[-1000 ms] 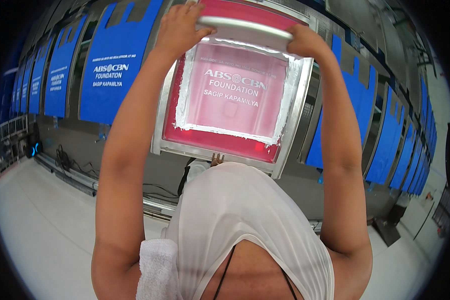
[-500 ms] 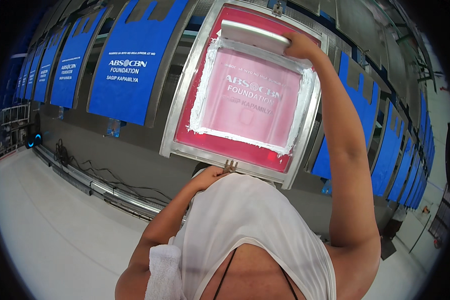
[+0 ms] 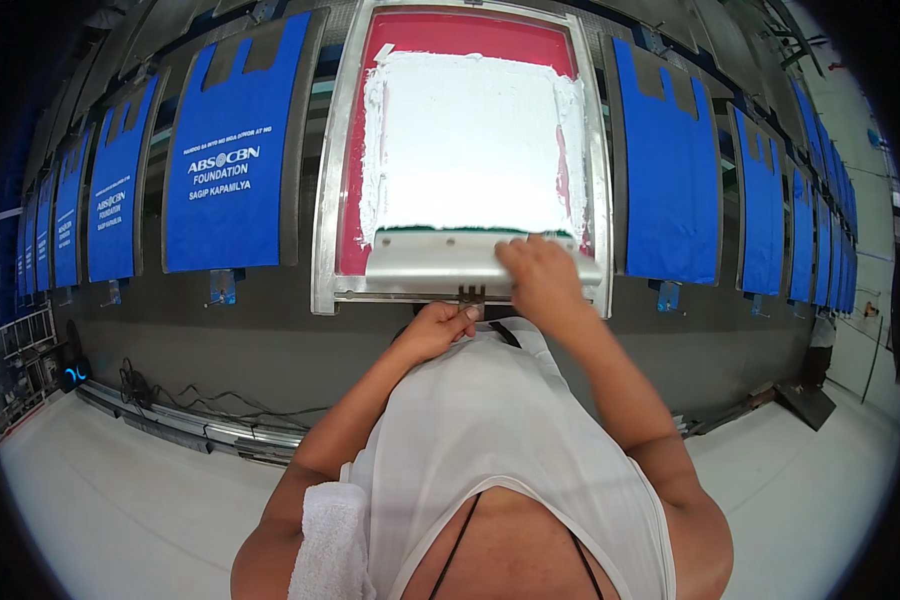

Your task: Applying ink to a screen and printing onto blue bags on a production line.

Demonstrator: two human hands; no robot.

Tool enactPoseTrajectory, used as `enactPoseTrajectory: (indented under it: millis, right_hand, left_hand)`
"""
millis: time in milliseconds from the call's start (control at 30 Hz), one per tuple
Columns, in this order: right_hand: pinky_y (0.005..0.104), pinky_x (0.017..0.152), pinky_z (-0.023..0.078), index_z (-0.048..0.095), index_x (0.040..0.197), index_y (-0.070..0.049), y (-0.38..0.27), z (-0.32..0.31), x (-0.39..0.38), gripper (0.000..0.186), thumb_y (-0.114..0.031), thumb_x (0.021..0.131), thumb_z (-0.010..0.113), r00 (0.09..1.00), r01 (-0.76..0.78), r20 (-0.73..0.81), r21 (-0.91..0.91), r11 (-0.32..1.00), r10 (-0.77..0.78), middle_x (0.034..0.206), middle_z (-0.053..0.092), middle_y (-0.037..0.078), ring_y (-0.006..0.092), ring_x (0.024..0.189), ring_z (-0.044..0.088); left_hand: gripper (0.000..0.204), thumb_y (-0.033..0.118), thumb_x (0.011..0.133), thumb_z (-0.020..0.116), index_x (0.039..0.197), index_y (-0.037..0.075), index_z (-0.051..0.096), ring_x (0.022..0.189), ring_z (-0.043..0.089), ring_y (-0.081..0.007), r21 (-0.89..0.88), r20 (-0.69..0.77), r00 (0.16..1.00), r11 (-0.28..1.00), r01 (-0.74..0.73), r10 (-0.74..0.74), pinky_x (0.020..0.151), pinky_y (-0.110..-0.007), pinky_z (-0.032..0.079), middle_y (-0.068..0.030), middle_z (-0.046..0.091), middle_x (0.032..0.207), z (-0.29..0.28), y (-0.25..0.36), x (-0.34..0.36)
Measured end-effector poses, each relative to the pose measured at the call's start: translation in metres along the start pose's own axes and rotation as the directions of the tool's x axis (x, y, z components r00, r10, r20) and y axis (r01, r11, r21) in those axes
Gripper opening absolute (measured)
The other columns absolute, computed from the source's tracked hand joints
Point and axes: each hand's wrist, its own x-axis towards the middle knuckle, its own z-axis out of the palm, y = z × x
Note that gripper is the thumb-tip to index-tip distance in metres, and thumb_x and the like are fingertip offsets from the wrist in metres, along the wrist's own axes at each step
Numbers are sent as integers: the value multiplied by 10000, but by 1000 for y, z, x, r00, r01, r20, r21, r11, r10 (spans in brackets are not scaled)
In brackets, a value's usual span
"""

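A metal-framed printing screen (image 3: 328,200) with a red border lies in front of me. White ink (image 3: 470,140) coats the middle of its mesh in a thick layer, with ragged ridges along the sides. My right hand (image 3: 542,280) is closed over the right part of a wide metal squeegee (image 3: 435,258). That squeegee lies crosswise at the near end of the screen, its dark green blade edge against the ink. Just below the frame's near edge, my left hand (image 3: 438,330) pinches a small pronged metal bracket (image 3: 472,294). The bag under the mesh is hidden by the ink.
Blue printed bags (image 3: 232,170) lie on metal boards in a row to the left. More blue bags (image 3: 667,170) on boards run off to the right. Cables (image 3: 200,400) and a metal rail (image 3: 200,432) are low at the left, beside the pale floor (image 3: 150,510).
My right hand has drawn the squeegee from the far end of the screen to the near end. White ink now covers the mesh where lettering showed through. My left hand stays by the bracket.
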Motion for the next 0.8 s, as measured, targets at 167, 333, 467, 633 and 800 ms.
enactPoseTrajectory:
  millis: [167,333,467,633,800]
  right_hand:
    - [386,720,451,584,935,-53,23,3,1,330,4,611,613,998,-38,44,-8,999,38,831,599,93,292,825,563]
    - [409,772,448,654,910,-82,91,-26,10,293,-131,630,727,996,-78,40,29,997,76,824,637,134,301,827,591]
    - [320,708,471,677,947,-41,164,0,4,349,-205,656,779,968,-250,129,601,760,216,819,664,108,185,746,627]
    - [265,703,464,665,939,16,180,19,17,305,-125,687,764,928,-322,148,780,536,343,810,654,58,107,756,591]
    - [251,650,449,656,927,13,163,28,39,282,-93,688,760,920,-334,216,871,361,328,810,653,51,107,722,580]
  left_hand:
    - [464,448,889,546,694,38,638,529,458,-98,229,-161,984,966,117,-81,521,-264,376,-7,524,556,4,-17,20]
    - [573,548,878,489,698,26,642,581,553,-199,139,-230,959,969,203,-168,594,-342,440,-82,604,628,1,-58,23]
    - [578,557,849,527,765,-3,640,604,561,-255,572,-297,955,799,187,-11,604,-364,447,-156,588,629,3,2,6]
    - [317,340,870,573,918,35,645,772,627,-331,511,-797,368,859,-10,478,672,-403,479,-198,639,804,-93,55,1]
    - [451,340,900,560,1220,23,542,971,610,-239,283,-855,421,952,-113,304,852,-318,447,-159,642,1059,-191,-21,27]
